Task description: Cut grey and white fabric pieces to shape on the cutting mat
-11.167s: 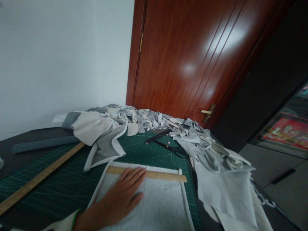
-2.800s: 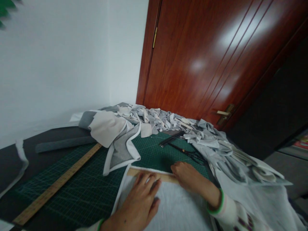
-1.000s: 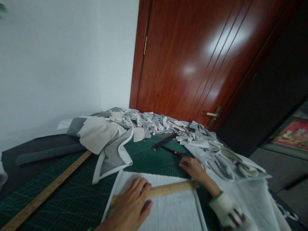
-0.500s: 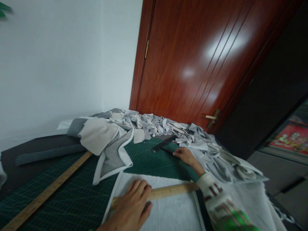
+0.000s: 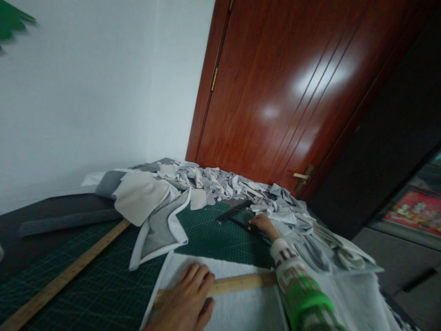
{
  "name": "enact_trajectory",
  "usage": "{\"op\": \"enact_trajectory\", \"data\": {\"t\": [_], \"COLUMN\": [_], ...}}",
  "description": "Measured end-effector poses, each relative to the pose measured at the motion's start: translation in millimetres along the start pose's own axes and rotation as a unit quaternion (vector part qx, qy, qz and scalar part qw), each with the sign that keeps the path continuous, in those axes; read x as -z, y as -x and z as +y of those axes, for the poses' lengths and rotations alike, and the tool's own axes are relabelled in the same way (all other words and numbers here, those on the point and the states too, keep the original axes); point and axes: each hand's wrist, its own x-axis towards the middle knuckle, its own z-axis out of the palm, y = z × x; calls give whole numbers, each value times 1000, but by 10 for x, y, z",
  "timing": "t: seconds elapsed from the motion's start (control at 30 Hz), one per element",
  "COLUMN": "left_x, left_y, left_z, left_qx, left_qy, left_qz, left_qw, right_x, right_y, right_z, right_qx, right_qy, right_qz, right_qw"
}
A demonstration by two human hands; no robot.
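The left hand (image 5: pixel 186 301) lies flat with fingers spread, pressing down on the near end of a short wooden ruler (image 5: pixel 237 283) that rests across a white fabric panel (image 5: pixel 241 312) at the 6 o'clock edge of the view. The ruler runs from under that palm toward 3 o'clock, ending beside the patterned sleeve (image 5: pixel 296 294) of the right arm. The right hand (image 5: pixel 263 224) reaches out toward 12 o'clock over the green cutting mat (image 5: pixel 213 232) and sits at the black scissors (image 5: pixel 246 226), its fingers curled at the handles; whether it actually grips them I cannot tell, since the hand covers that part. Just beyond the scissors, toward 11 o'clock, lies a dark flat bar (image 5: pixel 234 210) on the mat. A heap of grey and white fabric scraps (image 5: pixel 237 181) runs along the far edge of the table from 12 o'clock round to 3 o'clock, spilling down beside the right arm. At 10 o'clock a folded grey piece with white edging (image 5: pixel 160 225) lies partly on the mat, and a long wooden ruler (image 5: pixel 65 276) stretches diagonally toward 8 o'clock. A red-brown door (image 5: pixel 282 87) stands behind the table.
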Motion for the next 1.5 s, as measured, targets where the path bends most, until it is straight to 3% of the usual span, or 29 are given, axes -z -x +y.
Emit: {"op": "enact_trajectory", "data": {"t": [0.3,0.5,0.6,0.7,0.8,0.9,1.1,1.3,1.5], "left_x": [56,82,65,45,45,75,78,-92,-12], "left_y": [-26,-30,-21,-9,-6,-19,-13,77,-15], "left_z": [-1,19,19,13,17,35,33,-90,-100], "left_qx": [0,8,5,-1,0,12,34,-17,-2], "left_qy": [-7,-4,-4,0,5,16,40,-66,-88], "left_qz": [-25,-30,-19,-5,-4,-21,-35,65,103], "left_qw": [1000,1000,1000,1000,1000,1000,998,996,991], "right_x": [13,141,279,363,313,145,-122,-110,-67], "right_y": [-27,139,383,787,1262,1648,1937,1969,1874], "right_z": [20,5,-2,-4,18,59,80,39,203], "right_qx": [-24,19,79,164,235,275,250,229,240], "right_qy": [40,47,36,15,-12,-36,-55,-52,-16], "right_qz": [7,42,18,-60,-146,-182,-127,-118,-70], "right_qw": [999,998,996,984,961,943,958,965,968]}}
